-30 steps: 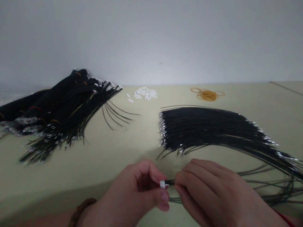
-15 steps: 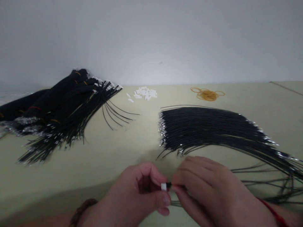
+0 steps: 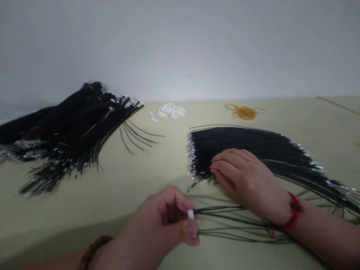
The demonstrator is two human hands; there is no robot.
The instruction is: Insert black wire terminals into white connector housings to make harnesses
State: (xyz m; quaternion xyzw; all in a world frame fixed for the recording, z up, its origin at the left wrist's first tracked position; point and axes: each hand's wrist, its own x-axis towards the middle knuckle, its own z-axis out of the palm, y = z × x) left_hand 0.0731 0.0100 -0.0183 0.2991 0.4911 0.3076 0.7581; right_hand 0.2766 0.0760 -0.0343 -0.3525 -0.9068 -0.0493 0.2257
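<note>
Head view, and the left hand [image 3: 161, 219] pinches a small white plastic connector [image 3: 191, 214] between thumb and fingertip, thin black wires [image 3: 230, 217] trailing from it: light, limp stuff, best taken right at the connector. The right hand [image 3: 242, 174] lies open, flat across the fanned wire bundle [image 3: 253, 144] on the table [image 3: 112, 198].

The left hand [image 3: 164, 221] is pinching with the thumb pressed against the curled forefinger, wrist low. The right hand [image 3: 247, 176] is lying palm down, fingers extended and together, while the right forearm [image 3: 323, 228] is angling in from the lower right.
</note>
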